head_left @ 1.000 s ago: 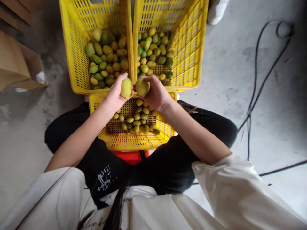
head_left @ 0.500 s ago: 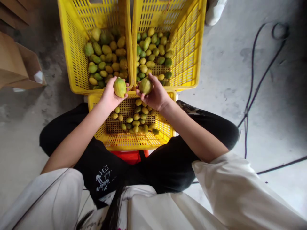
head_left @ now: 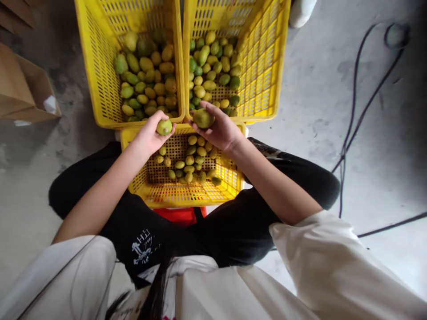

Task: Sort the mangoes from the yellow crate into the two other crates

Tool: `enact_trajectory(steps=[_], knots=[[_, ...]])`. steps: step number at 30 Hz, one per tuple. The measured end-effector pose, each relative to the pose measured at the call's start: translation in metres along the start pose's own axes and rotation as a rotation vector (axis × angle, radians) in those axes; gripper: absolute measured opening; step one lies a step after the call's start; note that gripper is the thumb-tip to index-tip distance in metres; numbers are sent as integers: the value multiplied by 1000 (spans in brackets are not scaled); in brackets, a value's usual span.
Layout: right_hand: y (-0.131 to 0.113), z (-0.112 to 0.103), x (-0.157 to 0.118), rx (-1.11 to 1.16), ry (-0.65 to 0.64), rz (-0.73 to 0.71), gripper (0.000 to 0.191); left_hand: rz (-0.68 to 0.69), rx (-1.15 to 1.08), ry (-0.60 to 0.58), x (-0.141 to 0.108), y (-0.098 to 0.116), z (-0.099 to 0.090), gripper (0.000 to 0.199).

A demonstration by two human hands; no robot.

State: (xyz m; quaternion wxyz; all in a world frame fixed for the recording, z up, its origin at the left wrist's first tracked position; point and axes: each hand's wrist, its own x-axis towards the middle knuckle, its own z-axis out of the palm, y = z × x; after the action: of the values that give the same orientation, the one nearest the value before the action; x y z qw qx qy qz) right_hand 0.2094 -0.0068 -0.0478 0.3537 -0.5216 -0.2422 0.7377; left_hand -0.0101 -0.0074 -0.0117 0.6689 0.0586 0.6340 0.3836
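L hand (head_left: 150,137) grips paler fruit (head_left: 164,127), R hand (head_left: 224,130) darker fruit (head_left: 203,118), mid-frame, prob. checking; next move prob. needs looser grip

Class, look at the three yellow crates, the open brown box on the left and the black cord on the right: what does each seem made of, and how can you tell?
Yellow crates: probably moulded plastic, smooth-looking; even colour and regular slots.
Open brown box: likely cardboard, matt; flat panels and folded edges.
Black cord: perhaps rubber or plastic sheathing, finish unclear; it bends in smooth loops.
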Motion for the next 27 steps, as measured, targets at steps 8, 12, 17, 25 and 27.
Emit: enact_trajectory(steps=[8,12,17,25,27], knots=[[4,-14,1,-26,-53,-41,47,13,52,-48,-12,4,3,22],[8,-17,4,-83,7,-9,38,66,58,-17,-16,5,4,30],[9,-3,4,104,186,71,38,118,62,-37,-17,5,6,40],[10,0,7,206,240,124,41,61,69,14,-7,-1,6,43],[9,1,3,192,209,94,38,45,65,12,-6,-1,5,47]])
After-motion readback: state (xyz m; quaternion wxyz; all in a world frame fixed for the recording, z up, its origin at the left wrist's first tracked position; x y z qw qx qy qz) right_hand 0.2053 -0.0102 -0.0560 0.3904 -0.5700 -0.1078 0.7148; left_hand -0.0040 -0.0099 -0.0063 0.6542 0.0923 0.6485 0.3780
